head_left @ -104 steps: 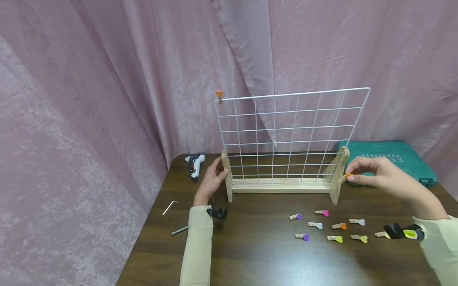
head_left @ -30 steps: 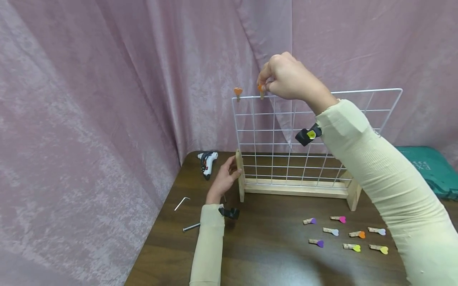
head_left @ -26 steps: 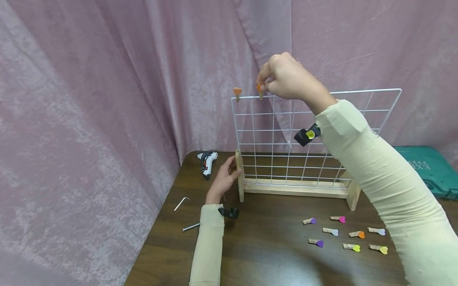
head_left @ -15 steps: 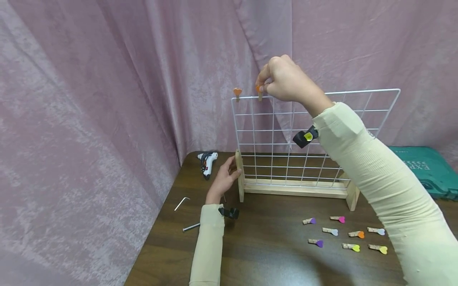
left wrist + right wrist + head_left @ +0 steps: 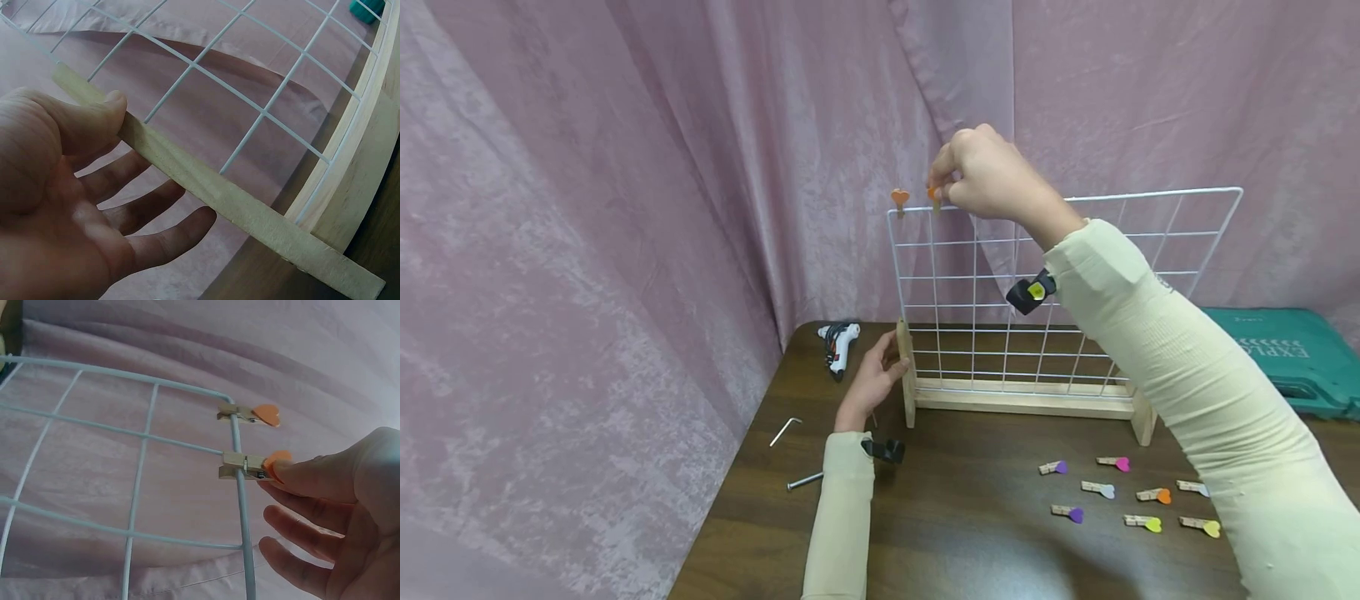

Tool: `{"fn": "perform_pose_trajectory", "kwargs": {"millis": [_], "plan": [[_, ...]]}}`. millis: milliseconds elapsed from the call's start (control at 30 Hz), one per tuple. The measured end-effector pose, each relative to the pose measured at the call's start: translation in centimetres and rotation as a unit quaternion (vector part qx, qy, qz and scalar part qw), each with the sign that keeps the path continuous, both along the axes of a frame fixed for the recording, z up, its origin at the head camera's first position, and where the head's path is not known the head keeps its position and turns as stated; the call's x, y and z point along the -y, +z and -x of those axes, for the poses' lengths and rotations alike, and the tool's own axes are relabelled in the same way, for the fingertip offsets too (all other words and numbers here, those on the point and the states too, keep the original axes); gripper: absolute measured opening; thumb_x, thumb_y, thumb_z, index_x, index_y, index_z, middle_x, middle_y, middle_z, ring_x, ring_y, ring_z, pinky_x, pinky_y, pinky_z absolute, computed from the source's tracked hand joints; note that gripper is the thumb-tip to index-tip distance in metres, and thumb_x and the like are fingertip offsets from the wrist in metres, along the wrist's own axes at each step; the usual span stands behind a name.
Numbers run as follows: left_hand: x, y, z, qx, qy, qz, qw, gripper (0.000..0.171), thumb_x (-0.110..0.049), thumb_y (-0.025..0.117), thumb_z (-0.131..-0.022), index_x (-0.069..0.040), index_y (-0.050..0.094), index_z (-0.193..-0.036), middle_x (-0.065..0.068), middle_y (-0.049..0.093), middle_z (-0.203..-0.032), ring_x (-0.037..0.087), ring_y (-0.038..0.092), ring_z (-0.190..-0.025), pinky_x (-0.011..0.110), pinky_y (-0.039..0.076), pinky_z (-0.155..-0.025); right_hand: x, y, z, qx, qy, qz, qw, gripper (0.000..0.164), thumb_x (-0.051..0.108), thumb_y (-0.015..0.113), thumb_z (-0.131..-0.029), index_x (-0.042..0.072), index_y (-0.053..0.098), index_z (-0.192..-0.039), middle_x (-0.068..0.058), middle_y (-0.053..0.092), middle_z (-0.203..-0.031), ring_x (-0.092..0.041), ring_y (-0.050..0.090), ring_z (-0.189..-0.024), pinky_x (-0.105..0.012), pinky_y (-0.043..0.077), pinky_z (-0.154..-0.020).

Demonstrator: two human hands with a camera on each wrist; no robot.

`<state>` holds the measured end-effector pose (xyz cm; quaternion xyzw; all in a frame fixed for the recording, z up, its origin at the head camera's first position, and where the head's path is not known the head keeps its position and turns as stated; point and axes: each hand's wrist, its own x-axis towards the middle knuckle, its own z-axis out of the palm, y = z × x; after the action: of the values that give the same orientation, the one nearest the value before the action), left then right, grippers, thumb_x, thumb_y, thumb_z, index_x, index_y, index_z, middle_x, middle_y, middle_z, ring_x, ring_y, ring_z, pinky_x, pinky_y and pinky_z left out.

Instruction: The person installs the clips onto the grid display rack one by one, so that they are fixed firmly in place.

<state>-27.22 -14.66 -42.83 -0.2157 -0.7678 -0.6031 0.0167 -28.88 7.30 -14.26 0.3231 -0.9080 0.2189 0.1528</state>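
A white wire grid panel (image 5: pixel 1011 275) stands upright in a wooden base (image 5: pixel 1022 402). My left hand (image 5: pixel 872 379) grips the base's left side post (image 5: pixel 187 169), thumb on one face and fingertips against the other. At the upper left, my right hand (image 5: pixel 981 175) pinches a mini clothespin with an orange heart (image 5: pixel 244 465) between thumb and index finger. That clothespin's jaws straddle the top wire, right by a vertical wire. A second orange-heart clothespin (image 5: pixel 900 200) is clipped at the panel's top left corner.
Several heart clothespins (image 5: pixel 1142 496) in purple, pink, white, orange and yellow lie on the dark wooden table (image 5: pixel 955 533). A glue gun (image 5: pixel 839 346), a hex key (image 5: pixel 785 430) and a bolt (image 5: pixel 805 481) are at left. A green case (image 5: pixel 1285 350) sits behind at right.
From beside the right post, my right hand has carried the orange clothespin up to the top wire, then shifted it slightly left toward the corner clothespin. My left hand keeps its grip.
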Motion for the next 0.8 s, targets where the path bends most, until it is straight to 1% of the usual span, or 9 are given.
{"fn": "perform_pose_trajectory", "kwargs": {"millis": [133, 200, 300, 400, 467, 567, 667, 800], "plan": [[0.0, 0.1, 0.0, 0.006, 0.003, 0.002, 1.0000, 0.050, 0.005, 0.052, -0.090, 0.005, 0.034, -0.137, 0.024, 0.046, -0.131, 0.034, 0.045, -0.119, 0.037, 0.040, -0.097, 0.1, 0.1, -0.2, 0.013, -0.005, -0.008, 1.000, 0.014, 0.006, 0.060, -0.083, 0.009, 0.074, -0.088, -0.003, 0.068, -0.093, -0.020, 0.051, -0.076, -0.036, 0.040, -0.063], [0.1, 0.2, 0.0, 0.006, 0.002, 0.001, 1.0000, 0.050, 0.005, 0.052, -0.090, 0.005, 0.034, -0.137, 0.024, 0.046, -0.131, 0.034, 0.045, -0.120, 0.037, 0.040, -0.097, 0.0, 0.1, -0.3, 0.023, -0.009, -0.009, 1.000, 0.013, 0.009, 0.061, -0.084, 0.009, 0.073, -0.087, -0.004, 0.068, -0.090, -0.020, 0.048, -0.073, -0.035, 0.038, -0.062], [0.2, 0.2, 0.1, 0.003, 0.000, -0.003, 1.0000, 0.050, 0.006, 0.053, -0.089, 0.006, 0.034, -0.136, 0.027, 0.045, -0.130, 0.035, 0.045, -0.119, 0.039, 0.040, -0.097, -0.2, 0.1, -0.4, 0.030, -0.011, -0.009, 0.999, 0.012, 0.011, 0.062, -0.084, 0.009, 0.073, -0.089, -0.004, 0.068, -0.088, -0.021, 0.048, -0.073, -0.035, 0.038, -0.064], [0.2, 0.2, 0.2, 0.001, -0.003, -0.006, 1.0000, 0.050, 0.006, 0.053, -0.089, 0.007, 0.034, -0.136, 0.028, 0.045, -0.130, 0.037, 0.045, -0.119, 0.041, 0.040, -0.097, -0.7, -0.1, -0.5, 0.024, -0.010, -0.001, 1.000, 0.014, 0.012, 0.061, -0.084, 0.010, 0.071, -0.094, -0.004, 0.068, -0.091, -0.021, 0.051, -0.077, -0.035, 0.039, -0.068], [0.2, 0.2, 0.3, 0.002, -0.006, -0.007, 1.0000, 0.050, 0.006, 0.052, -0.089, 0.007, 0.034, -0.136, 0.028, 0.045, -0.130, 0.037, 0.044, -0.119, 0.041, 0.039, -0.098, -1.3, -0.3, -0.7, 0.022, -0.006, 0.009, 1.000, 0.019, 0.012, 0.059, -0.084, 0.009, 0.070, -0.099, -0.005, 0.068, -0.096, -0.021, 0.054, -0.081, -0.035, 0.042, -0.071], [0.3, 0.1, 0.4, -0.001, -0.008, -0.011, 0.9999, 0.050, 0.007, 0.052, -0.089, 0.008, 0.033, -0.135, 0.029, 0.045, -0.130, 0.037, 0.044, -0.119, 0.043, 0.038, -0.099, -2.3, -0.6, -1.1, 0.024, -0.003, 0.023, 0.999, 0.024, 0.016, 0.058, -0.087, 0.007, 0.067, -0.108, -0.007, 0.066, -0.106, -0.022, 0.057, -0.095, -0.039, 0.044, -0.080], [0.3, 0.1, 0.4, -0.004, -0.010, -0.013, 0.9999, 0.050, 0.007, 0.052, -0.089, 0.009, 0.034, -0.135, 0.030, 0.045, -0.129, 0.038, 0.044, -0.118, 0.045, 0.037, -0.099, -3.4, -0.9, -1.9, 0.019, 0.001, 0.039, 0.999, 0.029, 0.021, 0.057, -0.089, 0.006, 0.064, -0.113, -0.009, 0.063, -0.115, -0.024, 0.053, -0.110, -0.044, 0.040, -0.092], [0.5, 0.1, 0.3, -0.006, -0.008, -0.015, 0.9998, 0.048, 0.008, 0.052, -0.089, 0.009, 0.035, -0.134, 0.029, 0.046, -0.128, 0.038, 0.045, -0.117, 0.045, 0.037, -0.098, -4.8, -1.4, -2.9, -0.018, 0.017, 0.073, 0.997, 0.028, 0.021, 0.057, -0.090, 0.006, 0.065, -0.113, -0.009, 0.062, -0.116, -0.024, 0.051, -0.114, -0.046, 0.036, -0.097]]}}
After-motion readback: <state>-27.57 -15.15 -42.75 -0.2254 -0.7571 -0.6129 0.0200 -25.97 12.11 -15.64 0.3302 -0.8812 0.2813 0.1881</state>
